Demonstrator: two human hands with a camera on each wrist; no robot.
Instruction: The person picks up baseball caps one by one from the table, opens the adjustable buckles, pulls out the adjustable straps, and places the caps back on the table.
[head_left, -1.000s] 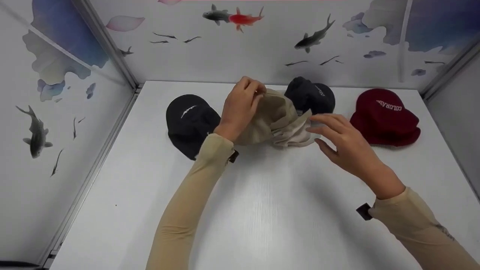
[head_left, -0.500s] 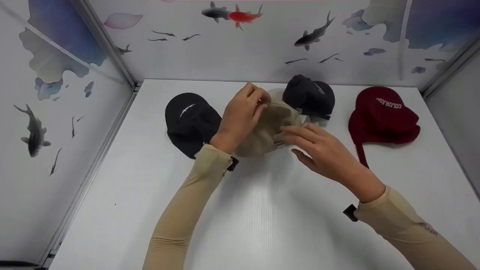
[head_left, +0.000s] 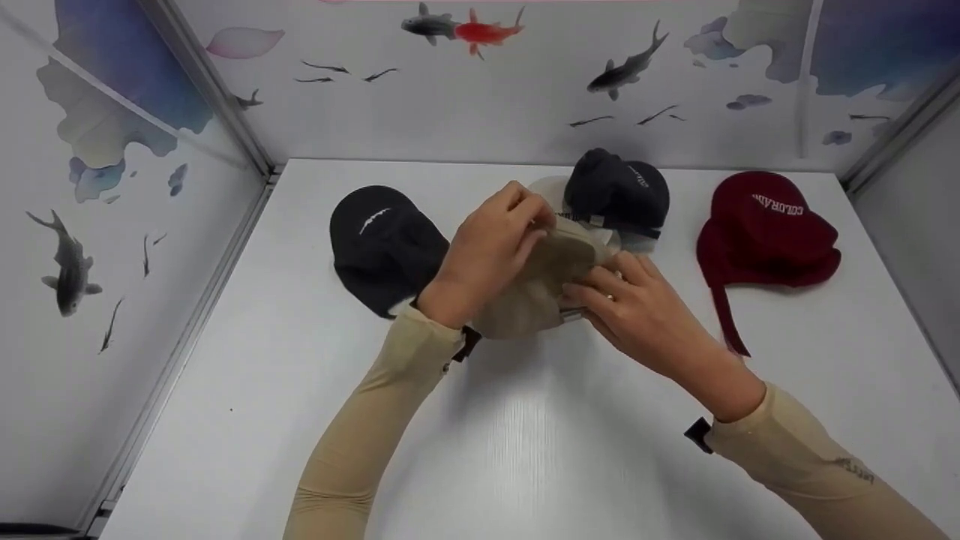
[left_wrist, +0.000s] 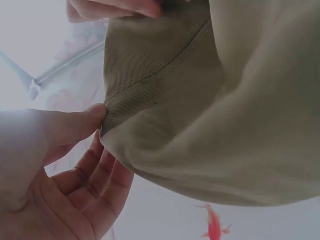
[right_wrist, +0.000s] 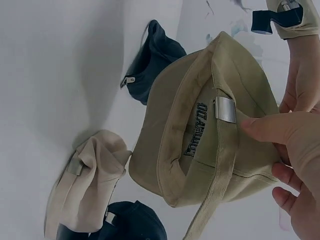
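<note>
A khaki cap (head_left: 525,307) is held up above the table between my two hands. My left hand (head_left: 487,251) pinches the cloth of its crown between thumb and fingers, seen closely in the left wrist view. At the back opening my right hand (head_left: 645,319) grips the cap, its thumb beside a metal buckle (right_wrist: 225,110) on the strap. The free strap end (right_wrist: 207,210) hangs down. Dark embroidered letters (right_wrist: 196,129) show inside the opening. In the head view, the hands cover parts of the cap.
On the white table (head_left: 525,450), a black cap (head_left: 386,247) lies left, a dark navy cap (head_left: 619,191) at the back, and a maroon cap (head_left: 772,232) right, its strap (head_left: 727,322) trailing forward. A pale beige cap (right_wrist: 97,185) lies partly behind the khaki one. Printed panels (head_left: 525,105) enclose the back and sides.
My right hand has moved left from beside the khaki cap and now grips it. My left hand has brought the cap slightly nearer and right. The maroon cap's strap has come into view.
</note>
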